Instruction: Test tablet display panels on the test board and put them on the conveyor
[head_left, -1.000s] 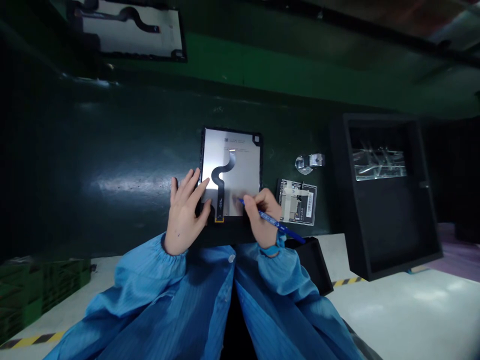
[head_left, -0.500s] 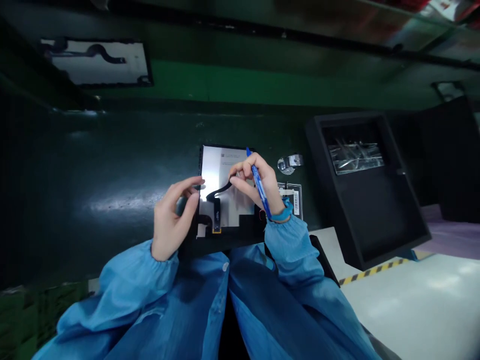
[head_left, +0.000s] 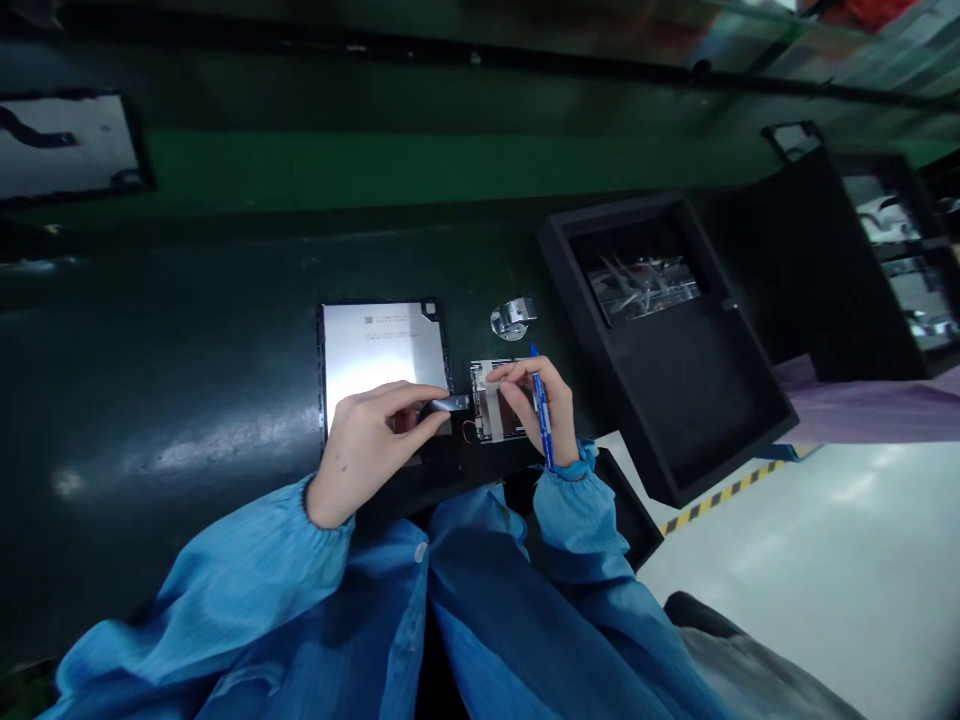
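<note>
A silver-backed tablet panel (head_left: 382,350) in a black frame lies on the dark green bench mat (head_left: 187,340). My left hand (head_left: 371,450) rests at its lower edge, pinching a black flex cable (head_left: 446,405) that runs right towards a small circuit board (head_left: 499,400). That board lies just right of the panel, with a thin red wire (head_left: 469,432) looping at its lower left. My right hand (head_left: 536,400) grips a blue pen (head_left: 541,415), and its fingertips touch the board. The cable's far end is hidden by my fingers.
A small metal clip (head_left: 514,318) lies above the board. A black foam tray (head_left: 645,340) with clear pieces stands to the right, and another (head_left: 885,250) stands beyond it. A black box (head_left: 622,510) sits near the bench edge, above a white floor with yellow-black tape (head_left: 720,497).
The view has swung, shifting everything left. The black flex cable has left the panel's surface and is now in my left fingers. My right hand has moved from the panel onto the board.
</note>
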